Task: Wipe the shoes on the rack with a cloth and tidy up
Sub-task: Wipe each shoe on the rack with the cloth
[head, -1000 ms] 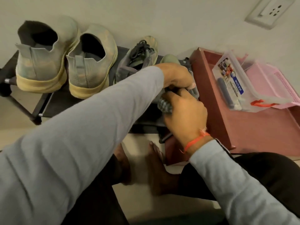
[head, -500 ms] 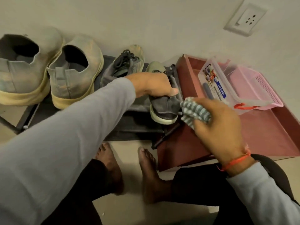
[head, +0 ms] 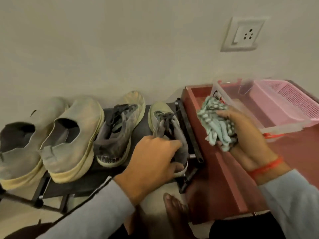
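Note:
Four shoes stand in a row on the black rack [head: 77, 185]. My left hand [head: 153, 163] grips the heel of the rightmost grey laced sneaker [head: 164, 121], which sits on the rack. Its partner, the second grey sneaker [head: 119, 133], stands just to the left. Two pale slip-on shoes [head: 72, 142] [head: 19, 147] fill the rack's left end. My right hand [head: 241, 133] holds a bunched green-and-white checked cloth [head: 215, 123] over the red tray, clear of the shoes.
A red wooden tray [head: 222, 171] lies right of the rack. In it stand a clear plastic box [head: 229, 99] and a pink mesh basket [head: 290, 100]. A wall socket [head: 243, 34] sits above. My bare foot [head: 174, 209] rests on the floor below the rack.
My right hand has carried the cloth away from the sneaker, to the right over the red tray. My left hand stays on the sneaker's heel. The camera has tilted up.

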